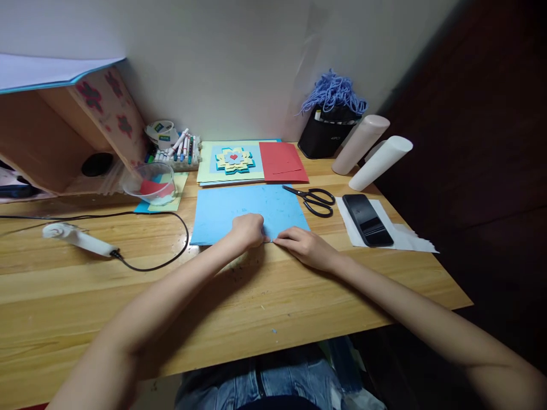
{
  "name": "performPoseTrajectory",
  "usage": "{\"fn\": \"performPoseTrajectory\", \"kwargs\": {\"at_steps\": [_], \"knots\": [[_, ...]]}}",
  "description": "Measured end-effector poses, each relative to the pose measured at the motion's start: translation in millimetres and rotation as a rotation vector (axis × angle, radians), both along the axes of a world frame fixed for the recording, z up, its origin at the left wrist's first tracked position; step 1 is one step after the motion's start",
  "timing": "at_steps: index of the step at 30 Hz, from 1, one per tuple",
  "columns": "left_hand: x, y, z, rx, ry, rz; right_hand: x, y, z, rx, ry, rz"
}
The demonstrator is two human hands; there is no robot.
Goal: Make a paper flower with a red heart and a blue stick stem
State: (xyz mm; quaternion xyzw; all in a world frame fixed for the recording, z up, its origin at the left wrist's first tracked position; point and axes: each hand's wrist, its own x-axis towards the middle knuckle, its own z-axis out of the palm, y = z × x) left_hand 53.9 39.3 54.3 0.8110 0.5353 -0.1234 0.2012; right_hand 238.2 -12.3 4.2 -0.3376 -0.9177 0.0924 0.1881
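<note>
Well apart on the left of the left hand, a white corded tool lies on the table. Beyond that hand and to its left stands a clear plastic bowl. The blue sheet lies flat beneath the left hand, reaching out to its left and forward, with its near edge running just in front of both hands. The left hand is curled into a loose fist over that edge, its thumb side towards the right hand; whether it pinches the paper cannot be told. Just to its right, the right hand lies low, fingers bent and their tips meeting at the same edge; a grip there cannot be made out either.

The step in hand looks like fine fingertip work on this edge. It would go best with one hand pressing the sheet down firmly while the other makes small, even moves; tugging could crumple or skew the paper. Beyond the right hand, the scissors overlap the sheet's far right corner, so sliding them off would let it turn freely.
</note>
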Motion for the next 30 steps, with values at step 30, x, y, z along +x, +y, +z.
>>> {"fn": "performPoseTrajectory", "kwargs": {"at_steps": [30], "knots": [[-88, -63, -39.0, 0.41, -0.309, 0.099, -35, -13, 0.4, 0.281, -0.274, -0.189]]}}
